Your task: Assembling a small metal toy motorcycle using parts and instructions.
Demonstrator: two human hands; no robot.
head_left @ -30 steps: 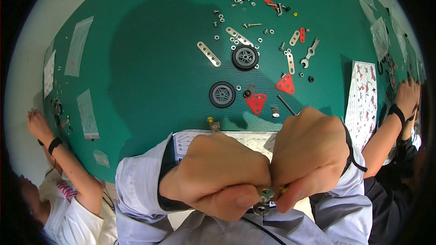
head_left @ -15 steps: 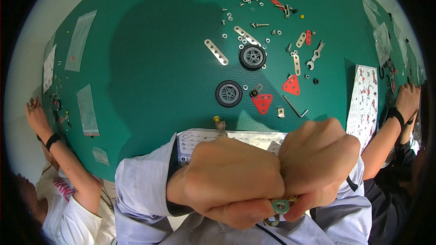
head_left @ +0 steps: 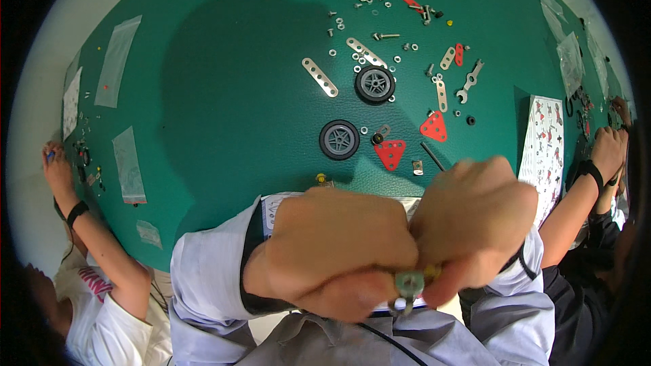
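Knuckles up, my left hand and my right hand are pressed together, close to my chest. Between their fingertips sits a small metal assembly with a round hole in its end; a bit of yellow shows beside the right fingers. Both hands grip this piece, and most of it is hidden. Past the left knuckles, a metal bracket with a yellow tip pokes out. Under the hands lies a printed instruction sheet, largely covered.
On the green table lie two black wheels, red triangular plates, perforated strips, a wrench, a hex key, and scattered nuts and screws. Other people's arms reach in at left and right.
Both hands have risen slightly, away from my chest, with the metal assembly. My right hand now covers the bent end of the hex key.
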